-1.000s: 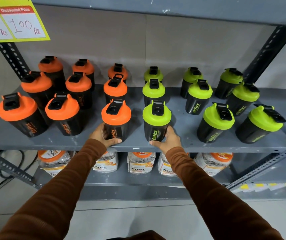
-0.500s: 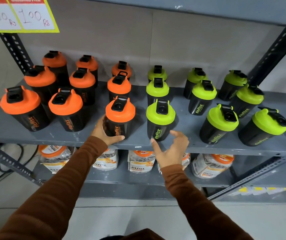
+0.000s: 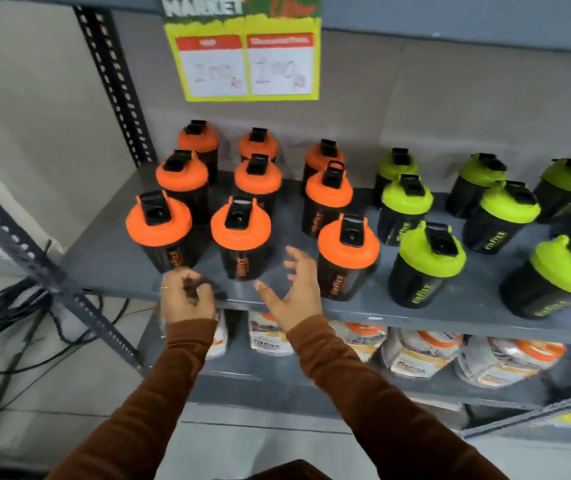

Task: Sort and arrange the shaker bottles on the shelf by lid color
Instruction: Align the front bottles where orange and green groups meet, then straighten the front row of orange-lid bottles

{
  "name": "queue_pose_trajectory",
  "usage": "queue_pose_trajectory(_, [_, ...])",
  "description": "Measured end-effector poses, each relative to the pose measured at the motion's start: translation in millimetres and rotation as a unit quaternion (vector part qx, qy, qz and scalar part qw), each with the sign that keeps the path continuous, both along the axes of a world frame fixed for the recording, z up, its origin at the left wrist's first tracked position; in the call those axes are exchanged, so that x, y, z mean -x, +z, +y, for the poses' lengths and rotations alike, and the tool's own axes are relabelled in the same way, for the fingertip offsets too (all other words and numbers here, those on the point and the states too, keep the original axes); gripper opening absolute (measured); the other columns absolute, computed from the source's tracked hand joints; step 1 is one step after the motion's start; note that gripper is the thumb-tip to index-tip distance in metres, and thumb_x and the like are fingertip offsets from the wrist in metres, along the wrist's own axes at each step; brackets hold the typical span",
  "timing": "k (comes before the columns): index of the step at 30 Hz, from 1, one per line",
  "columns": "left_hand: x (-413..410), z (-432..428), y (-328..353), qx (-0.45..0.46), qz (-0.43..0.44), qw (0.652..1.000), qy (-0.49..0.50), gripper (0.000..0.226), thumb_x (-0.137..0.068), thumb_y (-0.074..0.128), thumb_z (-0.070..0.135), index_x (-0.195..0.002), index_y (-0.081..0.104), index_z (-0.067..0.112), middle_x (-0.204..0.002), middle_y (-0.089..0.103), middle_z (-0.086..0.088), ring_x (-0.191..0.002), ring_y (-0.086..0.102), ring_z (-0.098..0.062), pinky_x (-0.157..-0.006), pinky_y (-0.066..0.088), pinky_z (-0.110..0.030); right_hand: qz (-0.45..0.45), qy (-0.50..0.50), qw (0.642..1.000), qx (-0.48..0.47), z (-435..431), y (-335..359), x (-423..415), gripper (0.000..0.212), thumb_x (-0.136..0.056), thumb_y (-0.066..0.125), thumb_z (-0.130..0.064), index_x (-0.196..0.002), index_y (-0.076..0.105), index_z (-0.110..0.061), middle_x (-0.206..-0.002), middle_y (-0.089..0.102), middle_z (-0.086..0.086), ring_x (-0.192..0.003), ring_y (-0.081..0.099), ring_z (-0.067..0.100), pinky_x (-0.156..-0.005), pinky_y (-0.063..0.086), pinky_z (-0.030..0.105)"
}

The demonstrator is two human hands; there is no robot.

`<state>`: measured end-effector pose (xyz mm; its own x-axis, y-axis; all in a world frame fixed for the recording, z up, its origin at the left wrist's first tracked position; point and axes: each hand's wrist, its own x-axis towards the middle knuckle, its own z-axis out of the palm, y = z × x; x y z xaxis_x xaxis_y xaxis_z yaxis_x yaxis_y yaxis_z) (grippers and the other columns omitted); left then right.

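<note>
Black shaker bottles stand on the grey shelf (image 3: 450, 317). Several with orange lids fill the left half, such as the front-middle orange bottle (image 3: 240, 237) and the front-left orange bottle (image 3: 158, 230). Several with green lids stand on the right, the nearest at the front being a green-lid bottle (image 3: 427, 265). My left hand (image 3: 187, 299) hovers at the shelf's front edge, fingers curled and blurred, holding nothing. My right hand (image 3: 294, 289) is spread wide just right of the front-middle orange bottle and left of another orange bottle (image 3: 346, 258), touching neither.
A yellow price sign (image 3: 247, 64) hangs above the bottles. Perforated metal uprights (image 3: 114, 84) frame the rack on the left. Packaged jars (image 3: 422, 351) fill the lower shelf. Black cables (image 3: 7, 313) trail on the floor at the left.
Both hands have let go of the orange and green front bottles and moved left toward the orange group. The view has swung left, bringing the price sign to the centre.
</note>
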<state>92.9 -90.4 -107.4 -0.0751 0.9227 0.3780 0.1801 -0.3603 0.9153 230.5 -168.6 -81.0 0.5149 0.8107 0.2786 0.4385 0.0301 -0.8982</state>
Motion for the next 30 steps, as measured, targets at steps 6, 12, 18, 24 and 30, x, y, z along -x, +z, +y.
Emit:
queue_pose_trajectory(6, [33.9, 45.1, 11.4, 0.020, 0.021, 0.999, 0.016, 0.080, -0.054, 0.068, 0.002, -0.121, 0.025, -0.010, -0.124, 0.031, -0.033, -0.118, 0.032, -0.030, -0.103, 0.020, -0.014, 0.104, -0.041, 0.991, 0.075, 41.1, -11.6, 21.6, 0.109, -0.058, 0.084, -0.013, -0.141, 0.013, -0.011, -0.147, 0.020, 0.014, -0.135, 0.026, 0.026, -0.112, 0.025, 0.043])
queue_pose_trajectory(12, [47.7, 75.7, 12.7, 0.103, 0.092, 0.981, -0.139, 0.101, -0.053, 0.079, -0.008, -0.131, 0.014, 0.000, -0.134, 0.034, -0.020, -0.120, 0.037, -0.024, -0.102, 0.029, -0.025, 0.083, -0.067, 0.990, 0.096, 63.3, -9.7, 25.8, 0.108, -0.054, 0.085, -0.011, -0.139, 0.018, -0.015, -0.141, 0.038, 0.012, -0.128, 0.038, 0.025, -0.106, 0.030, 0.033])
queue_pose_trajectory(18, [58.8, 97.0, 18.2, 0.145, 0.128, 0.969, -0.154, 0.084, -0.056, 0.082, 0.008, -0.124, 0.032, 0.004, -0.131, 0.047, -0.021, -0.119, 0.046, -0.033, -0.101, 0.037, -0.041, 0.065, -0.102, 0.984, 0.134, 67.5, -7.0, 29.5, 0.098, -0.057, 0.084, -0.018, -0.135, 0.025, -0.016, -0.133, 0.050, 0.013, -0.121, 0.047, 0.029, -0.105, 0.037, 0.040])
queue_pose_trajectory(24, [73.1, 107.6, 16.1, 0.146, 0.176, 0.955, -0.187, 0.063, -0.053, 0.085, 0.015, -0.103, 0.049, 0.004, -0.114, 0.058, -0.024, -0.101, 0.057, -0.035, -0.090, 0.048, -0.048, 0.045, -0.115, 0.979, 0.162, 61.6, -5.0, 30.4, 0.079, -0.058, 0.084, -0.026, -0.123, 0.041, -0.013, -0.123, 0.059, 0.011, -0.113, 0.055, 0.029, -0.100, 0.042, 0.038])
queue_pose_trajectory(30, [81.3, 109.5, 14.3, 0.166, 0.143, 0.948, -0.230, 0.059, -0.056, 0.082, 0.006, -0.105, 0.049, 0.010, -0.118, 0.058, -0.021, -0.100, 0.055, -0.025, -0.086, 0.045, -0.036, 0.037, -0.117, 0.980, 0.158, 53.9, -2.5, 34.7, 0.071, -0.057, 0.085, -0.026, -0.114, 0.045, -0.013, -0.118, 0.062, 0.010, -0.106, 0.057, 0.025, -0.088, 0.040, 0.025])
